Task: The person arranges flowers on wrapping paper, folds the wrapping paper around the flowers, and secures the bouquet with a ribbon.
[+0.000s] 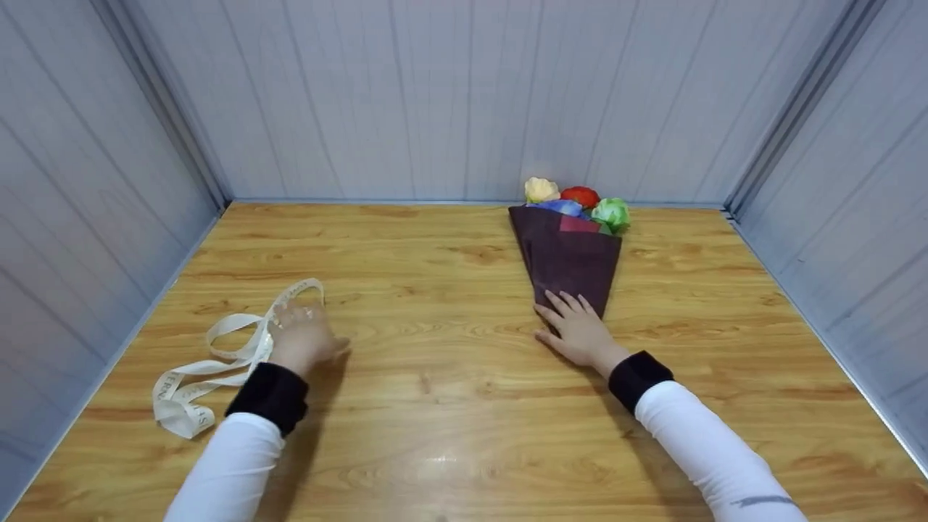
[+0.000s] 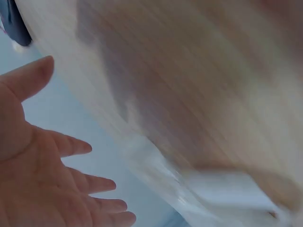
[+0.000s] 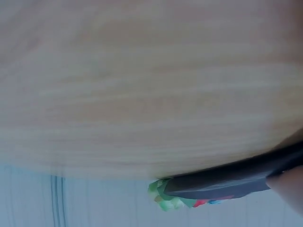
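A bouquet of cream, red, blue and green flowers in dark purple wrapping paper [image 1: 573,264] lies at the back right of the table. Across the narrow lower end of the wrapping, my right hand [image 1: 582,337] rests with its fingers spread. The right wrist view shows the bouquet [image 3: 222,182] edge-on, with only a bit of the hand at the right edge. On the left, a white printed ribbon [image 1: 235,355] lies in loose loops. My left hand [image 1: 304,337] is above the ribbon, fingers extended and blurred. In the left wrist view its palm and fingers hold nothing, apart from the ribbon [image 2: 227,191].
The wood-grain table [image 1: 435,406] is closed in by pale panel walls at the back [image 1: 435,101], left and right. Bare wood lies between the ribbon and the bouquet. The flower heads are close to the back wall.
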Action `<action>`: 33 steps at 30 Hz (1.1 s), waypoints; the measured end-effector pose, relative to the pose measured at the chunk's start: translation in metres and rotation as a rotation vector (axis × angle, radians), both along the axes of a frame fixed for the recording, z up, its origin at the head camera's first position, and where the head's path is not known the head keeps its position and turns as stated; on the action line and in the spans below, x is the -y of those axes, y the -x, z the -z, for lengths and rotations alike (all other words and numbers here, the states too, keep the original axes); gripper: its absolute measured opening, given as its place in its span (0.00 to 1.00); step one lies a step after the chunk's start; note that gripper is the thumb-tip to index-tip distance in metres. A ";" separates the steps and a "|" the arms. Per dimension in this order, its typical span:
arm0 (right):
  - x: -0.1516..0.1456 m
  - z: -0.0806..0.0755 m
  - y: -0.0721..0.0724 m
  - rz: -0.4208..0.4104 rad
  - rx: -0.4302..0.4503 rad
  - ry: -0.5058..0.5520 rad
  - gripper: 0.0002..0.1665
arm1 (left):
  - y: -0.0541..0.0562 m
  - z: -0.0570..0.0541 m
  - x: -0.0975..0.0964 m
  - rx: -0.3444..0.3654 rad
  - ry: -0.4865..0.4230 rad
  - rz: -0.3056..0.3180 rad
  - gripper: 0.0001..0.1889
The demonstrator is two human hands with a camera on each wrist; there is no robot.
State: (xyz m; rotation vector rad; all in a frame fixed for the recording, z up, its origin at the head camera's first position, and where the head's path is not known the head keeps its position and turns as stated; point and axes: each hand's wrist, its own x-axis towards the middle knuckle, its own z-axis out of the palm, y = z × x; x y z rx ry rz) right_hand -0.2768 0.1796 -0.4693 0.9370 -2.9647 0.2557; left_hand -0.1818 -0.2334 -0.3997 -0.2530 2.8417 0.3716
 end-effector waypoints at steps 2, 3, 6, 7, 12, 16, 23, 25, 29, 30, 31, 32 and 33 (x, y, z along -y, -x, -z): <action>0.000 -0.004 0.000 -0.007 -0.021 0.036 0.33 | -0.006 -0.001 0.015 -0.008 -0.017 -0.023 0.46; 0.000 -0.005 0.000 -0.011 -0.032 0.056 0.32 | -0.008 0.000 0.020 -0.018 -0.021 -0.032 0.46; -0.002 -0.010 -0.003 -0.008 -0.052 0.143 0.30 | -0.010 0.003 0.027 -0.037 -0.009 -0.041 0.45; -0.002 -0.012 -0.003 -0.010 -0.055 0.176 0.29 | -0.011 0.005 0.028 -0.046 -0.003 -0.046 0.44; 0.000 -0.022 -0.009 -0.008 -0.056 0.329 0.26 | -0.012 0.016 0.030 -0.118 0.003 -0.061 0.33; 0.001 -0.029 -0.015 0.014 -0.051 0.386 0.24 | -0.007 0.021 0.028 -0.181 0.001 -0.053 0.26; 0.005 -0.032 -0.022 -0.018 -0.051 0.398 0.24 | 0.002 0.023 0.027 -0.184 -0.010 -0.031 0.18; 0.006 -0.032 -0.024 -0.028 -0.063 0.408 0.23 | 0.002 0.024 0.026 -0.191 -0.014 -0.014 0.15; 0.008 -0.031 -0.025 -0.054 -0.114 0.442 0.21 | 0.002 0.025 0.021 -0.211 -0.021 0.030 0.12; 0.009 -0.031 -0.025 -0.061 -0.127 0.451 0.20 | 0.002 0.024 0.019 -0.223 -0.023 0.049 0.12; 0.010 -0.031 -0.025 -0.070 -0.141 0.455 0.20 | 0.002 0.024 0.016 -0.233 -0.034 0.066 0.13; 0.011 -0.031 -0.026 -0.081 -0.152 0.458 0.19 | 0.002 0.024 0.013 -0.247 -0.047 0.086 0.12; 0.012 -0.031 -0.026 -0.091 -0.159 0.462 0.18 | 0.002 0.023 0.009 -0.260 -0.057 0.106 0.12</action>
